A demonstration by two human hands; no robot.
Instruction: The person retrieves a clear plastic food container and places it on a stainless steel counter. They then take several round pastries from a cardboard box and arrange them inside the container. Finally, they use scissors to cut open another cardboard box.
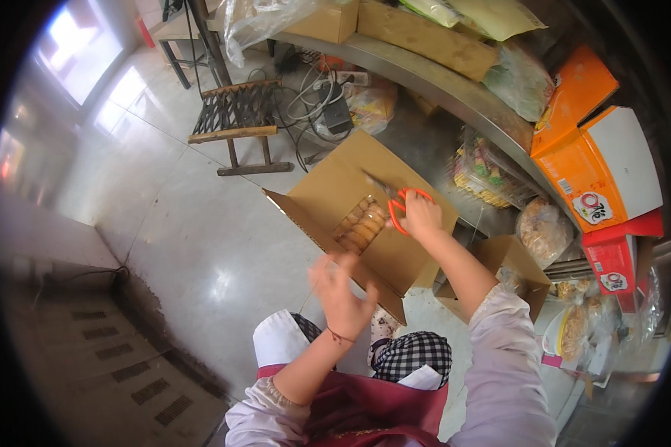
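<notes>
- A person looks down at a cardboard box (365, 216) standing on the pale tiled floor (201, 246), just in front of their knees.
- The right hand (419, 214) grips orange-handled scissors (395, 203), blades pointing up and left over the box top.
- The left hand (343, 292) is blurred at the box's near edge, fingers curled; I cannot tell whether it grasps anything.
- The box appears already cut open: its flaps stand apart and a clear pack of golden biscuits (361, 226) shows inside.
- Judging by this, opening is mostly done; the contents remain inside.
- Orange cartons (589, 149) and bagged snacks (543, 231) crowd a metal shelf (440, 86) to the right.
</notes>
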